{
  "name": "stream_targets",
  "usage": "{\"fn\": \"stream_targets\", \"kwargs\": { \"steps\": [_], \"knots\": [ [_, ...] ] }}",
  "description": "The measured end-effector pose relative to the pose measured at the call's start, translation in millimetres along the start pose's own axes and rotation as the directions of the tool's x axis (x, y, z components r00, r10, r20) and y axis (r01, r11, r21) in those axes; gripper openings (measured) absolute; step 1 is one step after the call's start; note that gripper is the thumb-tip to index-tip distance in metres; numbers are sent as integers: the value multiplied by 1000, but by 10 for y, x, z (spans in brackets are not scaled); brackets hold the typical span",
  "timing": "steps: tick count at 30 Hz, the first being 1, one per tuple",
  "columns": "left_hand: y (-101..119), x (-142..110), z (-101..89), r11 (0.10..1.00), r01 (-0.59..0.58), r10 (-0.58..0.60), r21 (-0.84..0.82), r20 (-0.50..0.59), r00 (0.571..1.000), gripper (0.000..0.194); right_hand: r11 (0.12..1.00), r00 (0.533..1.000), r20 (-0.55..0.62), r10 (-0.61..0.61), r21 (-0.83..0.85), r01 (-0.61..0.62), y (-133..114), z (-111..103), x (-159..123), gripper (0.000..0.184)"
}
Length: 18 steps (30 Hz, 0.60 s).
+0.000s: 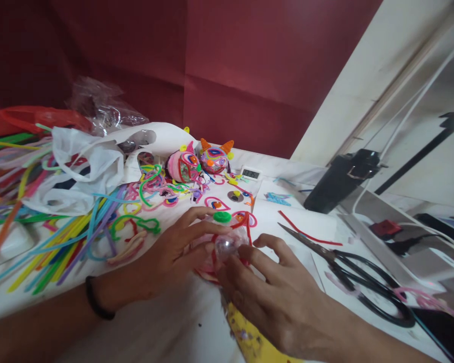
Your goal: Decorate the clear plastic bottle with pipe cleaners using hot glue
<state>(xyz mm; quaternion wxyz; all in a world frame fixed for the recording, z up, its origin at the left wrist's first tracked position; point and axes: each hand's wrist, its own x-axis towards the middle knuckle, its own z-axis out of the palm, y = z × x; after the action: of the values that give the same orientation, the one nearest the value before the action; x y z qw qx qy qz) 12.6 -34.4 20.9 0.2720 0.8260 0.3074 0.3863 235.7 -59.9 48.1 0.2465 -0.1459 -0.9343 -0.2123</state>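
Between my two hands is a clear plastic ball (228,245) trimmed with pink and red pipe cleaner and topped by a green coil (222,217). My left hand (164,257), a black band at its wrist, grips the ball's left side with the fingers over its top. From the right and front, my right hand (280,292) presses its fingertips to the ball; part of its surface is hidden behind them. Just beyond the ball lie pipe-cleaner eye shapes (217,203). Black-handled scissors (327,252) and a red pipe cleaner (306,233) rest right of my right hand.
Loose pipe cleaners (70,252) and a white cloth-like bag (81,174) spread over the left side. Two decorated balls (214,159) stand at the back beside a small digital timer (250,173). A yellow sheet (251,335) lies in front, and a black case (335,179) leans at right.
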Motion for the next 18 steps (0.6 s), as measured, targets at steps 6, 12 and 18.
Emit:
{"fn": "stream_targets", "kwargs": {
  "steps": [6,12,18],
  "knots": [
    [18,15,10,999,35,-35,-1,-35,999,31,1000,1000,-5,14,20,-14,-19,14,8,29],
    [19,38,13,999,41,-39,23,-55,998,27,998,999,-6,39,46,-38,-26,24,10,26],
    [11,29,32,999,46,-45,25,-59,997,29,997,998,-25,53,61,-51,-25,48,8,22]
  ]
}}
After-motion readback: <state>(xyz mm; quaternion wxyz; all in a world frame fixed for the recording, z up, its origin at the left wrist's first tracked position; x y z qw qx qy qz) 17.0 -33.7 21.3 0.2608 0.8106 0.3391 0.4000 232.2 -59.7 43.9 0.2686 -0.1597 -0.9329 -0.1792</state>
